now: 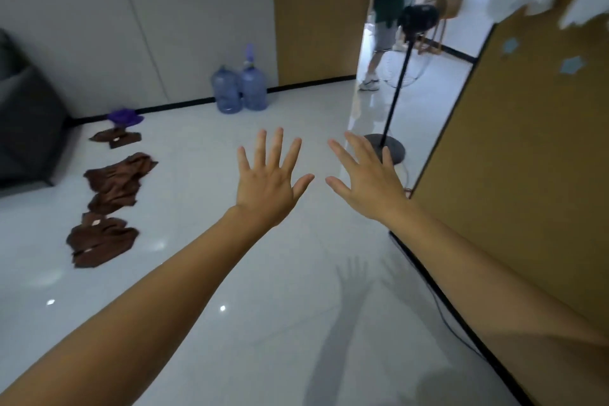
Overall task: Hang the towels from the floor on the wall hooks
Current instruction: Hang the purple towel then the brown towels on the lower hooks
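Left hand (268, 184) and right hand (369, 181) are held out side by side, fingers spread, grasping nothing. Brown towels (117, 180) lie in a row on the floor (204, 241) at nine o'clock, well apart from both hands. A purple cloth (124, 116) lies at ten o'clock.

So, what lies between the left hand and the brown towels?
Nothing. In the head view, only bare glossy floor shows between the open left hand and the towels, which lie untouched off to its left.
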`<state>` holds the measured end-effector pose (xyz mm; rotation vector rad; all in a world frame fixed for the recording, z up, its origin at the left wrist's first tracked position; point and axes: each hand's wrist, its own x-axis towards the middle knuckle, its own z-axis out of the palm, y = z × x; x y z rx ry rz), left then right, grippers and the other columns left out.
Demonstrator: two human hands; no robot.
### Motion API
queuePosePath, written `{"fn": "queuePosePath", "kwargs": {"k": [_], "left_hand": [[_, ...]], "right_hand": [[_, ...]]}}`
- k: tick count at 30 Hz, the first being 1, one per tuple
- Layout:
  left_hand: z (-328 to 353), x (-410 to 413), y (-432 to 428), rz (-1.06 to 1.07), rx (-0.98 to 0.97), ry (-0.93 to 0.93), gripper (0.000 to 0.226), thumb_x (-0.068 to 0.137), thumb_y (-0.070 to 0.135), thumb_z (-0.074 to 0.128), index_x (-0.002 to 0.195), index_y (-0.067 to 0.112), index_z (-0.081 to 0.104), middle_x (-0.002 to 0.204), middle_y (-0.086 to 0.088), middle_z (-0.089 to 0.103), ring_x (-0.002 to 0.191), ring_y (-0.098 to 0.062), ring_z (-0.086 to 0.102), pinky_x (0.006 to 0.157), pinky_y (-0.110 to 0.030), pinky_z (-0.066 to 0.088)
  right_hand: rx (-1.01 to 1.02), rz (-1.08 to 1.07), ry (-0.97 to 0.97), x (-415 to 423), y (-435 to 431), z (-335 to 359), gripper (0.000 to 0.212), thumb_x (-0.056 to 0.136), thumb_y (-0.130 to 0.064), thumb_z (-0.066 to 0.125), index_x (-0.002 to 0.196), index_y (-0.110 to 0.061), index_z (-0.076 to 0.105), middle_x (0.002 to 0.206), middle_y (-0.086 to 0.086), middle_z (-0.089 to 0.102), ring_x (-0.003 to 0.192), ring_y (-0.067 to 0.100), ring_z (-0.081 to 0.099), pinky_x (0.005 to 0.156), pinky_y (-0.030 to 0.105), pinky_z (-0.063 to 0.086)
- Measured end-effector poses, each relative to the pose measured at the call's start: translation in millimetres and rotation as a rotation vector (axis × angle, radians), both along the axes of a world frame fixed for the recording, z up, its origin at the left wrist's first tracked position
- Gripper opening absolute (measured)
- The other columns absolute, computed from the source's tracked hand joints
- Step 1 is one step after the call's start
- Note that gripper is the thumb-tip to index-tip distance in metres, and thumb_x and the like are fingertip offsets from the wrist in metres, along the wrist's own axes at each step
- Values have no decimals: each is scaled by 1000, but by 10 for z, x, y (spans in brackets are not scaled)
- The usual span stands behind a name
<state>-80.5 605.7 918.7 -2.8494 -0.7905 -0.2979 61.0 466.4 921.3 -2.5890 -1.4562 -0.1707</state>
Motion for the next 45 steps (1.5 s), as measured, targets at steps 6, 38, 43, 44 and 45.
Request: {"fn": "queuePosePath", "kwargs": {"k": [6,38,43,44,45], "left_hand": [[-187,-80,1032,177,-44,31,73,93,65,4,152,28,-17,161,-7,-20,147,-34,-18,117,-58,0],[-559,781,7208,679,-147,24,79,85,67,-1,155,29,-1,163,-6,-7,149,-34,-7,116,-58,5],[-581,812,8136,698,-155,75,80,85,66,-3,155,28,-2,163,-7,-6,149,-34,-6,116,-58,7],[-594,820,8303,700,-156,84,81,84,66,-5,155,28,-2,163,-7,-6,149,-34,-6,116,-58,7],[-603,831,8475,704,-155,92,81,83,66,-6,155,28,-1,163,-7,-5,149,-34,-6,116,-59,8]], "right_hand": [[-47,155,-1,131,1323,-208,70,96,-62,29,153,-38,-5,163,-1,-7,150,25,-5,119,57,5],[-110,640,-100,1340,8409,-428,74,94,-65,30,153,-39,-7,163,0,-9,150,26,-6,116,59,2],[-136,633,-98,1380,9406,-415,75,93,-67,29,152,-40,-10,163,-1,-10,150,26,-7,116,59,2],[-140,634,-96,1401,9594,-441,75,94,-66,29,152,-40,-10,163,-1,-11,150,26,-7,116,59,2],[-142,637,-92,1426,9784,-467,75,94,-66,29,152,-40,-10,163,-1,-10,150,26,-7,116,59,2]]}}
